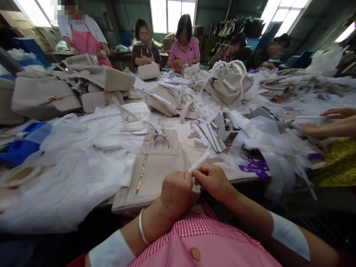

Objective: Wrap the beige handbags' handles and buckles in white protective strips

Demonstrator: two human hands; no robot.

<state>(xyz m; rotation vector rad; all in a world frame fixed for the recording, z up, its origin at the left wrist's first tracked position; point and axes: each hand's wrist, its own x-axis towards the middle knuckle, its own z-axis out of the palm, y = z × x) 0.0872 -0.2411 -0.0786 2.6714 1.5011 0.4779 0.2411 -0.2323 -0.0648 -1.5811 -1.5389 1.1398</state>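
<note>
My left hand (176, 193) and my right hand (213, 180) meet close to my chest, at the table's front edge. Both are closed round a narrow white strip (199, 162) that sticks up and away between them. A silver bangle (141, 227) circles my left wrist. Just beyond my hands a beige handbag (155, 167) lies flat, with a gold zip running down its front and its handles toward the far side.
White wrapping and plastic (78, 155) cover the table's left side, beside a blue bag (23, 142). More beige handbags (44, 94) are piled at left and centre. Another person's hands (328, 124) work at right. Several people sit at the far side.
</note>
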